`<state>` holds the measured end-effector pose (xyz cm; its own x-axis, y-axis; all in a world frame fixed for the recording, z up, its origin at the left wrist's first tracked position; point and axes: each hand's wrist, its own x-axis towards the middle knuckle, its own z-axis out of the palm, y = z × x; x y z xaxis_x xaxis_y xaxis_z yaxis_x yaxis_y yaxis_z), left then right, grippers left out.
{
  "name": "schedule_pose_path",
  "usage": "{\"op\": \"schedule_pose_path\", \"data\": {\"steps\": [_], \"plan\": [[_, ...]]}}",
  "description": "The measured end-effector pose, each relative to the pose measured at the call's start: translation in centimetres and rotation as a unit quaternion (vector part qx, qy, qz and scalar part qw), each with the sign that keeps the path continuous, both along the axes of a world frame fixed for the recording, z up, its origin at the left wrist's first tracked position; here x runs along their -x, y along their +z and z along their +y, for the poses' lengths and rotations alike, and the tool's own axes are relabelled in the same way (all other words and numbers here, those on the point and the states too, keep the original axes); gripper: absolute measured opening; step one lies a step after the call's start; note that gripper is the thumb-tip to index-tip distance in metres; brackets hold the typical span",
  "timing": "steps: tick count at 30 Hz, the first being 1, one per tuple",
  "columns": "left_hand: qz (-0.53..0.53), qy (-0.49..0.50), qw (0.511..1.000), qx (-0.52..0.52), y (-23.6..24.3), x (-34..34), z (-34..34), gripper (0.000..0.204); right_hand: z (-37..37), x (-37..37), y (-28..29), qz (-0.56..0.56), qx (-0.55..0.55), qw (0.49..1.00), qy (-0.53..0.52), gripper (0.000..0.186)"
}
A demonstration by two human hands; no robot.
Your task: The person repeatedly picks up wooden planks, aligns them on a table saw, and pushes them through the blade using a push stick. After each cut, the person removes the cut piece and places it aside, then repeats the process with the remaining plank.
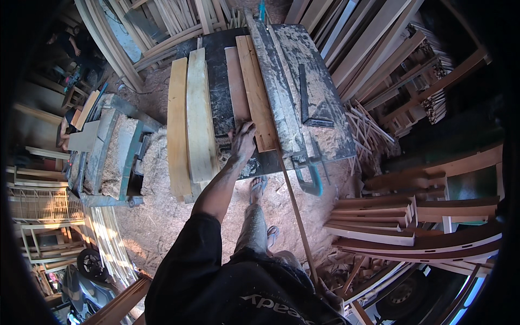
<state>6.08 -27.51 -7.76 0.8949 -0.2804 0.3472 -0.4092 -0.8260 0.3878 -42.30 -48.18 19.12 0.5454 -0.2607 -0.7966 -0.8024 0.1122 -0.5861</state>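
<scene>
My left hand (243,142) lies flat, fingers spread, on the near end of a reddish-brown board (236,81) on a dark saw table (216,70). A wider orange-brown board (258,92) lies against it on the right, beside a weathered grey fence plank (277,92). Two pale long planks (179,124) (200,114) rest on the table's left side. A thin long strip (295,211) runs from the table's front edge down to my right side. My right hand (329,297) seems to be at its lower end, mostly hidden, grip unclear.
A metal square (310,105) lies on the table's right part and a blue clamp (310,183) hangs at its front. A sawdust-filled machine (114,154) stands at left, with another person (66,130) beyond. Curved wooden parts (411,216) pile at right. Lumber leans behind.
</scene>
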Motion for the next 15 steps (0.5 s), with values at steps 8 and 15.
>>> {"op": "schedule_pose_path", "data": {"steps": [8,15], "plan": [[0.027,-0.016,0.999,-0.027,0.2,-2.6,0.4,0.037,0.3,-1.0,-0.8,-0.023,-0.007,0.999,-0.025,0.053],[0.022,-0.010,0.998,-0.049,1.7,-3.6,0.0,0.037,0.8,-2.2,-1.7,-0.052,-0.017,0.997,-0.059,0.051]]}}
